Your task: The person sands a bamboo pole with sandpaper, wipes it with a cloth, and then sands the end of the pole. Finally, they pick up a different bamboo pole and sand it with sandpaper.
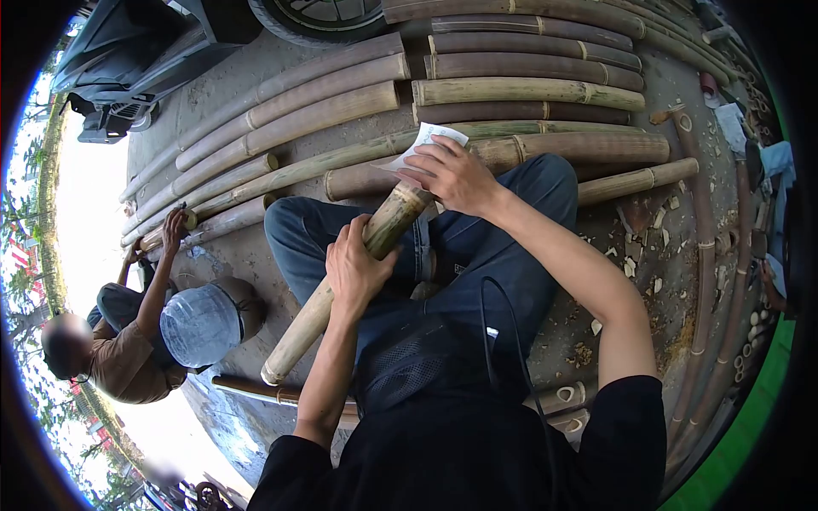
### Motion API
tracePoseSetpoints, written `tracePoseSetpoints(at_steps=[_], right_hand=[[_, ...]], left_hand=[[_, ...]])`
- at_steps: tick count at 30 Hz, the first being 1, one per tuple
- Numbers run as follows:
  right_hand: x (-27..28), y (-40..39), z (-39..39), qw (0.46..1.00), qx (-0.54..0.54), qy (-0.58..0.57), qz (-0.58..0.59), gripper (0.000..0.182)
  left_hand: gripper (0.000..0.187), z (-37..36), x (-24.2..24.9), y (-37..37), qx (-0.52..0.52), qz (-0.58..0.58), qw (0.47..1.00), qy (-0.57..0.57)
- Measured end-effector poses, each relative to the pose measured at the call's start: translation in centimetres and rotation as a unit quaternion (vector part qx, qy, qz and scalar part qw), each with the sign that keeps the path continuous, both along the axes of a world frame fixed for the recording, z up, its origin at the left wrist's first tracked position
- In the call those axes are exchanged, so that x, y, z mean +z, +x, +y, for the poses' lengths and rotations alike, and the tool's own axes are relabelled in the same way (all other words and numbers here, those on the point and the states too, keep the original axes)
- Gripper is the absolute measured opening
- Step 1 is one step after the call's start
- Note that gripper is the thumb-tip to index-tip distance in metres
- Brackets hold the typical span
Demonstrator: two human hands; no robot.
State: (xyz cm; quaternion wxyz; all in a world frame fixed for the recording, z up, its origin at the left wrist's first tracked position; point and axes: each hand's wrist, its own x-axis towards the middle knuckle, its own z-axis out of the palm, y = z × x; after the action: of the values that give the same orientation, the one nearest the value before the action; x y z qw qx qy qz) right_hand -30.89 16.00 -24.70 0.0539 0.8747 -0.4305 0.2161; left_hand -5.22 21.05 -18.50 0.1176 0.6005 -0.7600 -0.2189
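Observation:
A bamboo pole [300, 330] lies slanted across my lap, its near end toward the lower left and its far end between my knees. My left hand [356, 266] is wrapped around its middle. At the pole's upper end my right hand [456, 177] presses a piece of sandpaper [443, 132] over the rim. The sheet has a white, printed back, and a reddish part shows under the fingers. My palm and the paper hide part of that cut end.
Rows of bamboo poles [528, 89] lie beyond my knees. A motorbike wheel [324, 21] stands behind them. To the left a co-worker [128, 366] sits beside a clear plastic tub [202, 328], one hand at a pole. Wood chips [635, 255] litter the ground at right.

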Motion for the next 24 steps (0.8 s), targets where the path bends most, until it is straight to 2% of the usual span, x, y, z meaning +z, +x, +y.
tracePoseSetpoints(at_steps=[1,2,3,5,6,9,11,12,13,15,16,18,19,22,24], right_hand=[[-0.2,0.0,0.1,1.000,0.000,0.000,0.000,0.042],[-0.2,0.0,0.0,0.999,0.013,-0.030,-0.014,0.041],[0.0,0.2,-0.2,0.997,0.027,-0.061,-0.028,0.039],[0.6,0.7,0.3,0.996,0.026,-0.076,-0.028,0.038],[0.8,1.0,0.3,0.995,0.029,-0.085,-0.048,0.037],[1.1,1.0,1.0,0.994,0.036,-0.070,-0.070,0.045],[1.5,0.2,1.5,0.997,0.052,0.008,-0.060,0.061],[2.5,-1.0,1.3,0.992,0.029,0.077,-0.099,0.074],[2.5,-2.1,0.9,0.990,-0.022,0.092,-0.108,0.076],[2.5,-2.3,1.0,0.982,-0.048,0.097,-0.157,0.065],[2.4,-1.7,1.5,0.982,-0.045,0.101,-0.156,0.065],[1.9,0.0,2.7,0.994,-0.052,0.052,-0.085,0.062],[1.5,0.4,3.2,0.994,0.006,0.062,-0.087,0.059],[1.2,-0.5,2.9,0.991,0.047,0.110,-0.065,0.058],[2.0,-1.7,1.6,0.971,-0.039,0.169,-0.167,0.063]], left_hand=[[0.064,-0.3,0.3,0.5,-0.018,0.029,0.999,-0.012],[0.071,-0.9,0.7,1.4,-0.035,0.064,0.997,0.035],[0.071,-1.9,0.9,2.5,-0.034,0.064,0.997,0.032],[0.074,-3.6,1.4,4.6,-0.115,0.106,0.964,0.214],[0.073,-4.4,1.3,5.2,-0.152,0.099,0.946,0.270],[0.066,-4.5,0.5,5.3,-0.172,0.114,0.937,0.281],[0.064,-3.7,1.0,4.8,-0.145,0.090,0.949,0.263],[0.062,-3.3,1.3,4.5,-0.117,0.067,0.961,0.243],[0.062,-2.9,1.1,4.4,-0.117,0.070,0.960,0.244],[0.062,-2.5,0.7,4.1,-0.083,0.054,0.969,0.224],[0.062,-2.2,0.7,4.1,-0.079,0.055,0.969,0.227],[0.064,-2.1,1.4,3.7,-0.063,0.024,0.969,0.239],[0.064,-2.1,1.3,3.6,-0.063,0.023,0.969,0.237],[0.064,-2.0,1.1,3.7,-0.053,0.016,0.973,0.225],[0.062,-1.9,1.1,3.5,-0.047,0.016,0.978,0.204]])
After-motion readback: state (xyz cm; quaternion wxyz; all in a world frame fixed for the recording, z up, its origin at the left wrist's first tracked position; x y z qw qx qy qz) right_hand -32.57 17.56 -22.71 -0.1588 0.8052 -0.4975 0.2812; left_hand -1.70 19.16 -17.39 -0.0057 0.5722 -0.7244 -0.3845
